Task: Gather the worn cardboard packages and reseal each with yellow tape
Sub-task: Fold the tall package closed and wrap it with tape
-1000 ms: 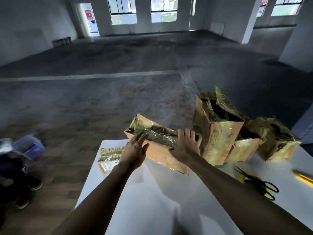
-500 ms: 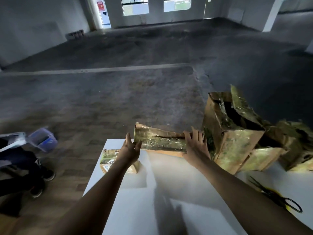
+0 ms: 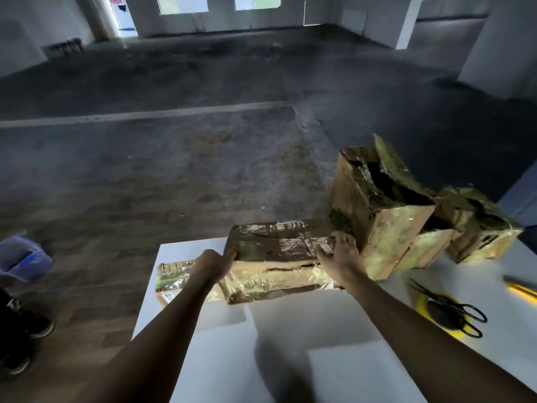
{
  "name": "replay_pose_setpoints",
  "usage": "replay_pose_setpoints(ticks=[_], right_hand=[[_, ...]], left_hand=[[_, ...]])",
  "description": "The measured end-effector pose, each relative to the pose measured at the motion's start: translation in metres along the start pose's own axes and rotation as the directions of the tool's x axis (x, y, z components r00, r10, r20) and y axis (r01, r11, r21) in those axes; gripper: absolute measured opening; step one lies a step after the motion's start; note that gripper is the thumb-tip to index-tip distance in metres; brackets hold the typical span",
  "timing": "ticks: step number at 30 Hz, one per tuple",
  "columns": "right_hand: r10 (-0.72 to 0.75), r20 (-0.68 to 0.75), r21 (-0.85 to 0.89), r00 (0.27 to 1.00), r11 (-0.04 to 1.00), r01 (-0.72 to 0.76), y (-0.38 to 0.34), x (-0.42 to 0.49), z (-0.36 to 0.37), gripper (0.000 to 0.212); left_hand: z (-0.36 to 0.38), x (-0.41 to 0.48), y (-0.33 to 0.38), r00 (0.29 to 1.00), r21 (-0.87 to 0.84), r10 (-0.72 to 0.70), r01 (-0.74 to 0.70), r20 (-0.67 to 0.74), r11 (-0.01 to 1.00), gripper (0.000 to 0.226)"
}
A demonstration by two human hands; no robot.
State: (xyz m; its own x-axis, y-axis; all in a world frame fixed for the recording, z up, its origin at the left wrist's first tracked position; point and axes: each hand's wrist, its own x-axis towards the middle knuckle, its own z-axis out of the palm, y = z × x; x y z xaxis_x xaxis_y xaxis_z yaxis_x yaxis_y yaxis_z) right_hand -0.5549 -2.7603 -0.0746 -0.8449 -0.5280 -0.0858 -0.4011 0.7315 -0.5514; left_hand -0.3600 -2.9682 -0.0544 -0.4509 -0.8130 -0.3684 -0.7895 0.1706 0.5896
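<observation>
Nearest the viewer, the white table (image 3: 290, 359) carries the sealing tools to the right: a roll of yellow tape (image 3: 422, 309) lying flat with black scissors (image 3: 449, 304) resting across it, apparently parked within reach of the right arm for the resealing stage, which has not yet begun on this item. Beyond the tools, both hands are on one long package (image 3: 273, 257). The left hand (image 3: 210, 266) grips its left end, fingers bent against the corner. The right hand (image 3: 340, 257) is curled over its right end, thumb on the near side. Holding both ends in this way suits squaring the carton flat on the table (its top is creased, split and covered in old glossy tape). The package lies at the far-left part of the table, touching or nearly touching a tall open box (image 3: 374, 205) on its right. A small flat package (image 3: 171, 274) lies just beside the left wrist, at the table's corner. Further right, crumpled boxes (image 3: 476, 225) are bunched against the tall one, consistent with gathering largely done. Beyond the table is bare floor, with a blue bin (image 3: 20, 257) at far left.
</observation>
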Motion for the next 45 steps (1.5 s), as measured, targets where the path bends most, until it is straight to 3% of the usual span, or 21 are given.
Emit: replay_pose_setpoints(ticks=[4,10,14,19,28,33,38,40,42,45], right_hand=[[0.019,0.043,0.010,0.999,1.000,-0.019,0.013,0.000,0.010,0.055],[0.003,0.125,-0.055,0.992,0.998,0.004,0.016,0.002,0.034,0.050],[-0.002,0.222,-0.075,0.975,0.997,0.019,0.021,0.005,0.051,0.053],[0.011,0.285,-0.067,0.958,0.998,0.009,0.015,0.002,0.046,0.059],[-0.067,-0.010,0.056,0.998,0.996,0.067,-0.010,-0.016,-0.003,0.037],[-0.093,-0.249,0.089,0.964,0.989,0.119,-0.008,-0.034,-0.037,0.022],[-0.162,-0.514,0.015,0.842,0.980,0.198,-0.001,-0.043,-0.074,0.021],[-0.183,-0.570,-0.014,0.801,0.977,0.214,0.001,-0.046,-0.091,0.036],[-0.221,-0.647,-0.060,0.730,0.969,0.240,0.005,-0.044,-0.106,0.043],[-0.246,-0.749,-0.160,0.615,0.968,0.192,0.014,-0.034,-0.124,0.037]], left_hand=[[0.014,0.000,-0.006,0.997,0.060,-0.014,0.010,0.075,0.998,0.048],[0.025,0.002,-0.016,0.995,0.193,0.022,-0.040,0.094,0.980,0.045],[0.033,-0.004,-0.018,0.996,0.272,0.026,-0.050,0.089,0.961,0.063],[0.034,-0.009,-0.006,0.992,0.352,0.121,-0.123,0.028,0.928,0.027],[0.031,-0.010,0.031,0.935,0.178,0.351,-0.355,0.053,0.918,0.033],[0.047,-0.017,0.056,0.878,0.104,0.469,-0.478,0.099,0.872,0.038],[0.070,-0.029,0.086,0.821,0.082,0.563,-0.570,0.099,0.817,0.023],[0.078,-0.035,0.096,0.808,0.053,0.581,-0.587,0.094,0.808,0.025],[0.084,-0.042,0.107,0.796,0.016,0.598,-0.602,0.094,0.798,0.030],[0.090,-0.054,0.128,0.788,-0.011,0.611,-0.612,0.072,0.791,0.031]])
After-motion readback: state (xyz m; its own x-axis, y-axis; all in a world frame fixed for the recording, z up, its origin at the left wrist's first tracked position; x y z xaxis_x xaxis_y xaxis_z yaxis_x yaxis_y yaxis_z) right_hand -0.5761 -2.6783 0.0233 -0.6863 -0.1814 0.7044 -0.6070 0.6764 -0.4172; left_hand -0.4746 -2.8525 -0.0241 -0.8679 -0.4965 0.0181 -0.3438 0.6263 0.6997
